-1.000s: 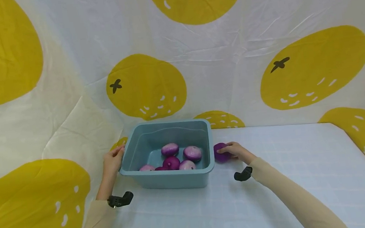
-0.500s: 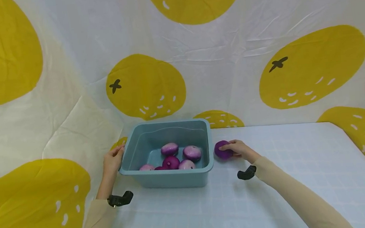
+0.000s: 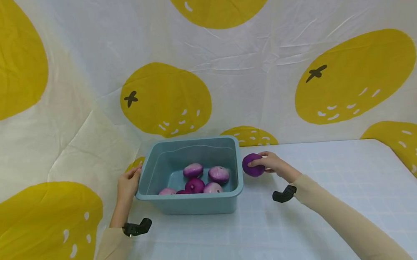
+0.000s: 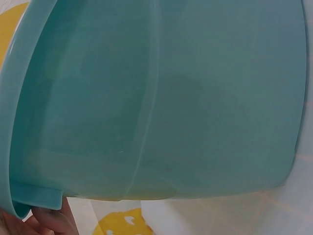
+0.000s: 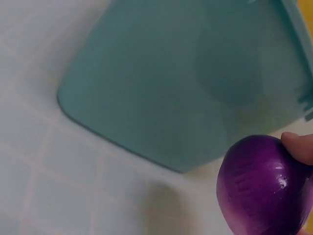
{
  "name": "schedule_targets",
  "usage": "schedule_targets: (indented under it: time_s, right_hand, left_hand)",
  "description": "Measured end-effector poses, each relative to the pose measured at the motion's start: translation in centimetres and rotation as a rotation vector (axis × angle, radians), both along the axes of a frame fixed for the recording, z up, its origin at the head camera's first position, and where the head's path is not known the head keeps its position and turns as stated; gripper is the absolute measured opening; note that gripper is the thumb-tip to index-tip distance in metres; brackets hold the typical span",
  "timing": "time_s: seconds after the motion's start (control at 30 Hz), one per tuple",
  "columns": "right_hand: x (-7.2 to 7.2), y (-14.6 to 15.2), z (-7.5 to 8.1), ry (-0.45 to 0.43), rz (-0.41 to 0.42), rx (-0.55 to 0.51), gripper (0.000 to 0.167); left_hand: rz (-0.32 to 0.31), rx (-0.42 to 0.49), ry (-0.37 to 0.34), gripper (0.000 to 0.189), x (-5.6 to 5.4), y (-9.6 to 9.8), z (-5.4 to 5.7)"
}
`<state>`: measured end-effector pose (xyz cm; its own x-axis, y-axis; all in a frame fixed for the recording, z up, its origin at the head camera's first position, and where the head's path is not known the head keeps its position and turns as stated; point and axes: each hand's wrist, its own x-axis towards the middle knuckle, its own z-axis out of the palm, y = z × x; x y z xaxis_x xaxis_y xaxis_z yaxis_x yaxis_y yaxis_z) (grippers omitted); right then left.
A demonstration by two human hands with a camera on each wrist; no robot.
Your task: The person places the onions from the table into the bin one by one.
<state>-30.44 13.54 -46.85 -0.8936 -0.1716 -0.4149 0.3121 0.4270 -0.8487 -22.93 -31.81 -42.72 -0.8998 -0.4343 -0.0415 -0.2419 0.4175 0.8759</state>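
Note:
A blue-green plastic basin (image 3: 200,205) stands on the table with several purple onions (image 3: 195,185) inside. My left hand (image 3: 128,186) holds the basin by its left rim, and in the left wrist view fingers (image 4: 51,219) show at the rim's lip. To the right of the basin, my right hand (image 3: 274,166) grips a dark purple onion (image 3: 252,165), thumb on its near side. In the right wrist view this onion (image 5: 261,188) is glossy and hangs above the cloth beside the basin's outer wall (image 5: 161,88). Part of the hand is cut off there.
A pale checked cloth (image 3: 335,193) covers the table. Behind and to the left hangs a white sheet (image 3: 249,80) printed with yellow fruit. The basin's front wall partly hides the nearest onions.
My right hand has raised the dark onion off the table, first shifting slightly right, then up close to the basin's right rim. My left hand stays at the left rim.

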Motion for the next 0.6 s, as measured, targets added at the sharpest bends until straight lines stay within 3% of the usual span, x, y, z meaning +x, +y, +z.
schedule_targets:
  time_s: [0.23,0.6]
  right_hand:
    - [0.2,0.5,2.4,0.046,0.02,0.002,0.072]
    - [1.8,-0.1,4.5,0.188,-0.061,-0.048,0.078]
  left_hand:
    - [0.005,-0.003,0.008,0.04,0.0,0.1,0.2]
    - [0.008,-0.004,-0.01,0.039,-0.2,0.0,0.2]
